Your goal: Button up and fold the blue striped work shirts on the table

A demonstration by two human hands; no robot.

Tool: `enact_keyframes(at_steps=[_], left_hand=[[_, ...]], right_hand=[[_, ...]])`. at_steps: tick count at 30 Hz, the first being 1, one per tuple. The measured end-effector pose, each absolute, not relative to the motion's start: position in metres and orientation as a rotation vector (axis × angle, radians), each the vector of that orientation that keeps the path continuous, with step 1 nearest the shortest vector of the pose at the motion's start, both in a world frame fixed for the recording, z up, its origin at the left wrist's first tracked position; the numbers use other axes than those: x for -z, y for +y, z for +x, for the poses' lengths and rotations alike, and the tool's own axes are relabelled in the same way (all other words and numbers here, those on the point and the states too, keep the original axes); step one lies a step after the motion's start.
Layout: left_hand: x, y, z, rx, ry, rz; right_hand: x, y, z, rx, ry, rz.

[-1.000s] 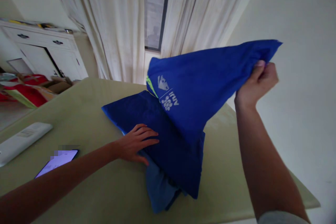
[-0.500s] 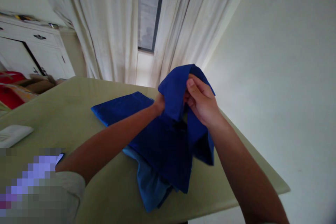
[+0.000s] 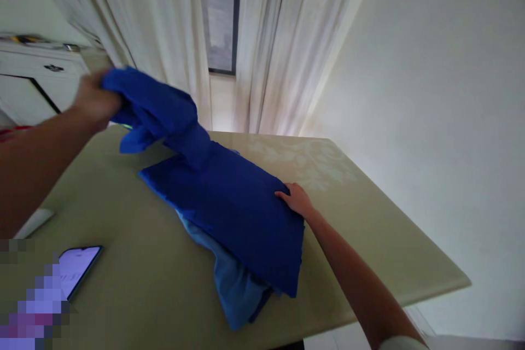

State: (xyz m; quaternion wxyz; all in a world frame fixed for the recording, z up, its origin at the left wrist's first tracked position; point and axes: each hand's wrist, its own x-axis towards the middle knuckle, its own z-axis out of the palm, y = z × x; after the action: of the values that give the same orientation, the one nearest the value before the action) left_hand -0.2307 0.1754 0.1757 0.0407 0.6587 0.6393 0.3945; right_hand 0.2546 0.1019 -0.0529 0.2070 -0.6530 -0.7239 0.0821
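A bright blue garment (image 3: 229, 208) lies partly folded on a pale green table (image 3: 369, 229), with a lighter blue piece (image 3: 233, 290) sticking out beneath it at the near edge. My left hand (image 3: 95, 99) is raised at the left, blurred by motion, closed on one end of the blue garment and lifting it off the table. My right hand (image 3: 296, 199) rests on the garment's right edge with its fingers lying flat, pressing the cloth down.
A phone (image 3: 77, 269) with a lit screen lies on the table at the near left. A white cabinet with drawers (image 3: 33, 74) stands at the far left. White curtains (image 3: 164, 38) and a window are behind the table. A white wall is at the right.
Both hands met over the garment's raised end half a second ago. Now my left hand has carried that end up and left, and my right hand has dropped flat onto the cloth.
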Motion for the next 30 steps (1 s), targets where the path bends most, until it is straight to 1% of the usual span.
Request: enact_keyframes(at_steps=[1,2,3,4,5,7,9,11,12,14,15,17,18,21,23,25,27,29,30], left_hand=[[-0.148,0.170,-0.245,-0.956,2.022,1.934],[-0.122,0.165,-0.259,-0.593,1.983,1.928],[-0.099,0.161,-0.271,-0.294,1.870,1.983],[-0.081,0.157,-0.280,-0.075,1.757,2.037],[-0.068,0.155,-0.286,0.103,1.696,2.088],[-0.057,0.152,-0.283,0.256,1.673,2.254],[-0.059,0.149,-0.256,0.158,1.681,2.496],[-0.065,0.145,-0.212,-0.166,1.523,2.746],[-0.066,0.141,-0.187,-0.363,1.388,2.830],[-0.064,0.132,-0.143,-0.619,1.129,2.916],[-0.060,0.127,-0.127,-0.654,1.043,2.949],[-0.051,0.119,-0.112,-0.620,0.935,3.019],[-0.046,0.115,-0.112,-0.579,0.912,3.053],[-0.034,0.105,-0.126,-0.544,0.935,3.135],[-0.029,0.099,-0.131,-0.569,1.014,3.169],[-0.031,0.095,-0.127,-0.548,1.092,3.188],[-0.048,0.099,-0.115,-0.470,1.148,3.187],[-0.084,0.113,-0.105,-0.443,1.225,3.150],[-0.109,0.124,-0.103,-0.511,1.303,3.109]], right_hand=[[0.051,0.105,0.250,-0.128,-2.119,-1.870],[0.048,0.108,0.248,-0.048,-2.202,-1.898],[0.042,0.110,0.247,0.025,-2.260,-1.908],[0.034,0.111,0.248,0.095,-2.291,-1.900],[0.024,0.112,0.250,0.154,-2.300,-1.880],[-0.002,0.110,0.249,0.265,-2.252,-1.818],[-0.031,0.099,0.237,0.421,-2.140,-1.715],[-0.057,0.076,0.211,0.592,-2.011,-1.524],[-0.067,0.060,0.194,0.643,-1.992,-1.382],[-0.079,0.025,0.162,0.655,-2.167,-0.964],[-0.081,0.007,0.151,0.630,-2.290,-0.781],[-0.078,-0.020,0.143,0.598,-2.403,-0.668],[-0.074,-0.029,0.147,0.585,-2.422,-0.738],[-0.054,-0.040,0.175,0.458,-2.366,-1.198],[-0.037,-0.042,0.190,0.252,-2.313,-1.429],[-0.021,-0.043,0.195,0.034,-2.293,-1.524],[-0.010,-0.041,0.193,-0.118,-2.284,-1.571],[-0.006,-0.034,0.190,-0.211,-2.236,-1.572],[-0.008,-0.029,0.191,-0.252,-2.173,-1.543]])
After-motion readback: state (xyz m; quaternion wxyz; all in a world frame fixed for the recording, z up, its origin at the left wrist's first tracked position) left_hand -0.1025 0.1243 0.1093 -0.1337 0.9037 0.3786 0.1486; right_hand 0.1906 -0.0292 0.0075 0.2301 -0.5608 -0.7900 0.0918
